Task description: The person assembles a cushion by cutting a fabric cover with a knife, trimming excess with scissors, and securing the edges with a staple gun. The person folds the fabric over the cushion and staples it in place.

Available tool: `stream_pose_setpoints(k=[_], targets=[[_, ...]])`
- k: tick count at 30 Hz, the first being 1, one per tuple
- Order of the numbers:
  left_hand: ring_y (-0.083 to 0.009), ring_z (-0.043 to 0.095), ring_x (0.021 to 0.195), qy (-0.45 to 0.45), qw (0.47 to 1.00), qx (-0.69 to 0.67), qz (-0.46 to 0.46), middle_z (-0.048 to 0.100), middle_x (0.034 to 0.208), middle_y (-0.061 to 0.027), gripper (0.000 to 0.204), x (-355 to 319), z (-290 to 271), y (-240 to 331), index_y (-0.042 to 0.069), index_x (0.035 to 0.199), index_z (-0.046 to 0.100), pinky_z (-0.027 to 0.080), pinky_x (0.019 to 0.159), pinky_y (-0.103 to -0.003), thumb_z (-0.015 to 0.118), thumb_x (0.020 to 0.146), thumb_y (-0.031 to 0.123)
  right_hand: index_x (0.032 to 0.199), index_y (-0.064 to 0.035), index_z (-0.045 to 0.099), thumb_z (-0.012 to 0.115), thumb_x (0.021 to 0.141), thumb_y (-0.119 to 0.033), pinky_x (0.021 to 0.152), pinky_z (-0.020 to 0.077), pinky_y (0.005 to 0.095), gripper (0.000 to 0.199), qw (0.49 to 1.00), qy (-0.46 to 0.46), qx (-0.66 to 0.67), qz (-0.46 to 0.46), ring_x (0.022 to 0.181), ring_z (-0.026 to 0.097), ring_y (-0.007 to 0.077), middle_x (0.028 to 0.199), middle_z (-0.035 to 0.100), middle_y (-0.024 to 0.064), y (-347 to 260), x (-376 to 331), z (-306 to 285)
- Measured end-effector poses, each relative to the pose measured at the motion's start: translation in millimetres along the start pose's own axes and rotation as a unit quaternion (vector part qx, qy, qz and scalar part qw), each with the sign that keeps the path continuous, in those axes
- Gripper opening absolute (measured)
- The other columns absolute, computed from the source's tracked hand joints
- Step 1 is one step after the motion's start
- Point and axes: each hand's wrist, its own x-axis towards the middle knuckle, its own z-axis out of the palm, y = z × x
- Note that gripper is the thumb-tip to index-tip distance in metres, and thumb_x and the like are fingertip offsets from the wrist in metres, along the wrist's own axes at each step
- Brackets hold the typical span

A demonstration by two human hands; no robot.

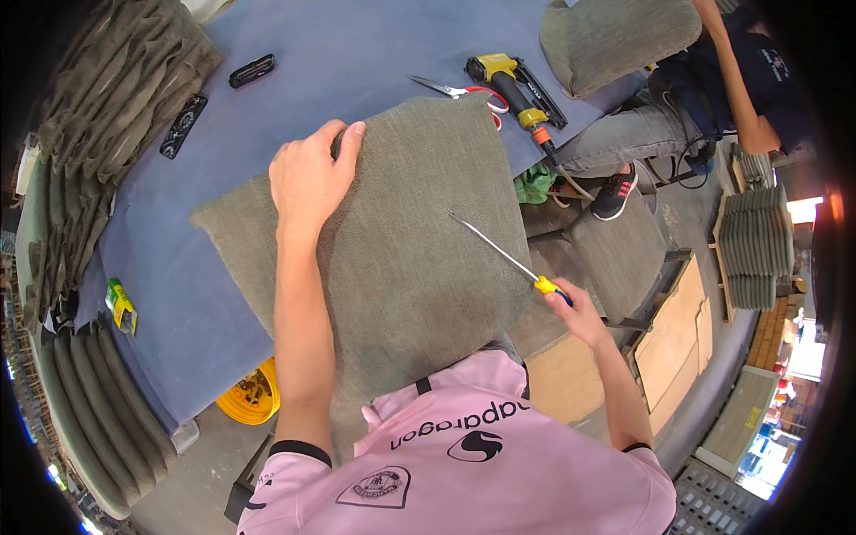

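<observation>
Grey-green woven fabric covers the cushion panel [401, 232], which lies under the left hand [308, 174] on the blue table [357, 45]; that hand is clamped over its far edge. The right hand [575, 308] is closed round a screwdriver [504, 254], whose tip touches the fabric to its left; if the tip slides it could snag or pierce the weave; a loose left grip would let the panel shift.

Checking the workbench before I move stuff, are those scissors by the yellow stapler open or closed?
Cannot tell. The scissors lie flat on the blue table, blades seemingly together, red handles partly hidden behind the grey cushion.
</observation>
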Motion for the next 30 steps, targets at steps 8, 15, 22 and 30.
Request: stream_pose_setpoints(k=[8, 15, 22, 30], targets=[[-0.0355, 0.071, 0.073, -0.018, 0.999, 0.027, -0.002, 0.067, 0.065, -0.0128, 0.050, -0.9, -3.0, -0.7, 0.010, 0.109, 0.081, 0.054, 0.075, -0.045, 0.057, 0.107, 0.054, 0.125, -0.0064, 0.067, 0.075, 0.102, -0.031, 0.075, 0.0506, 0.0415, 0.035, 0.952, 0.155, -0.209, -0.159, 0.087, 0.068, 0.0389, 0.102, 0.073, 0.0198, -3.7, 15.4, 8.1], [-0.0350, 0.071, 0.074, -0.005, 1.000, 0.027, 0.006, 0.067, 0.064, -0.0116, 0.049, -0.7, 0.2, -4.1, 0.011, 0.111, 0.080, 0.054, 0.077, -0.045, 0.056, 0.107, 0.054, 0.121, -0.0062, 0.067, 0.067, 0.108, -0.038, 0.073, 0.0462, 0.0311, 0.034, 0.995, -0.060, 0.068, 0.032, 0.076, 0.057, 0.0152, 0.086, 0.062, 0.0040, -11.5, 9.0, -0.4], [-0.0361, 0.072, 0.077, -0.037, 0.999, 0.007, -0.010, 0.070, 0.069, -0.0135, 0.049, -0.1, -3.1, 1.7, 0.011, 0.111, 0.080, 0.054, 0.078, -0.046, 0.056, 0.107, 0.053, 0.121, -0.0054, 0.068, 0.071, 0.105, -0.033, 0.073, 0.0477, 0.0347, 0.032, 0.998, 0.023, 0.007, -0.049, 0.076, 0.060, 0.0239, 0.086, 0.063, 0.0053, -0.1, 16.8, 8.4], [-0.0392, 0.071, 0.080, -0.012, 1.000, 0.017, -0.004, 0.071, 0.073, -0.0161, 0.048, -2.7, -2.3, -1.0, 0.011, 0.109, 0.080, 0.053, 0.077, -0.048, 0.057, 0.106, 0.053, 0.125, -0.0104, 0.071, 0.083, 0.090, -0.030, 0.093, 0.0427, 0.0447, 0.042, 0.902, 0.296, -0.269, -0.166, 0.104, 0.060, 0.0297, 0.104, 0.066, 0.0065, -8.4, 39.2, 4.9]])
